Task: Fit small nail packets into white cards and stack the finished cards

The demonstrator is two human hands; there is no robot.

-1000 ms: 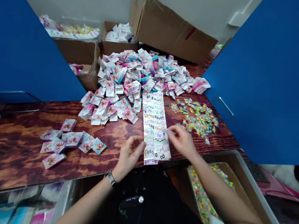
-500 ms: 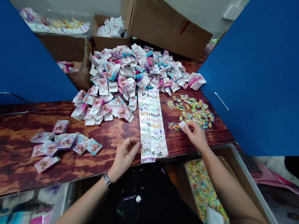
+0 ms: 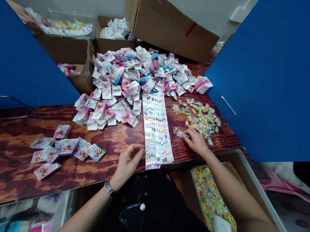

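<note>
We are working at a wooden surface (image 3: 9,159) beside a heap of printed cards (image 3: 120,79).
Printed sheets (image 3: 156,131) are lying between our hands: left hand (image 3: 127,164) resting open just beside them, right hand (image 3: 196,142) pinching a small card (image 3: 181,134) in its fingers (image 3: 190,133) near colourful packets (image 3: 201,117).

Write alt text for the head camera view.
A person's right hand pinches a small white piece beside scattered shiny packets, while the left hand rests at the edge of a long strip of printed sheets on a wooden table. Behind lies a heap of small printed cartons; a tray of packets sits lower right.
</note>
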